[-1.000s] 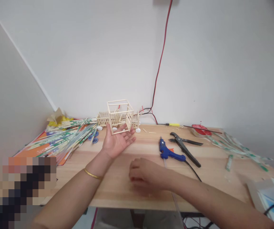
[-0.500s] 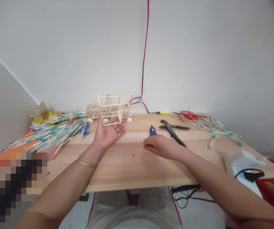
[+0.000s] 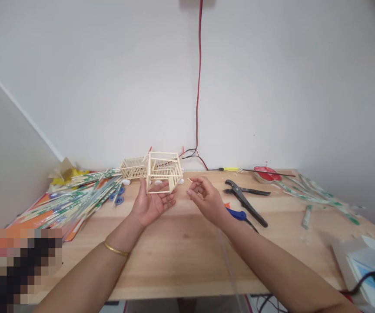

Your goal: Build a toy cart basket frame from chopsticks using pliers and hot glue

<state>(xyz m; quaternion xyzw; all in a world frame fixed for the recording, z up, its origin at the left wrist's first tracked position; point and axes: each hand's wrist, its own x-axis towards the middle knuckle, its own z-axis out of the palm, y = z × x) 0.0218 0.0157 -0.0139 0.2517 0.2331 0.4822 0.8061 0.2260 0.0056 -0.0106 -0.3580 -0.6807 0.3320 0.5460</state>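
Observation:
My left hand [image 3: 152, 203] is palm up and holds a pale frame built of thin wooden sticks [image 3: 161, 171], tilted on its fingertips above the wooden table [image 3: 180, 256]. My right hand [image 3: 203, 198] is raised just right of the frame, fingers pinched on a short thin wooden stick [image 3: 190, 180]. A second stick frame with small white wheels [image 3: 134, 167] stands behind, near the wall. A gold bangle [image 3: 115, 249] circles my left wrist.
A heap of wrapped chopsticks [image 3: 83, 195] covers the table's left. A blue glue gun [image 3: 237, 214], black pliers [image 3: 247, 202], a yellow-handled tool [image 3: 229, 169] and a red tape roll [image 3: 264, 174] lie to the right. Torn wrappers [image 3: 317, 198] and a red-black cable [image 3: 199, 87] are also here.
My right hand left the table by the glue gun and rose toward the frame, now pinching a short stick. My left hand tipped the frame up off the table.

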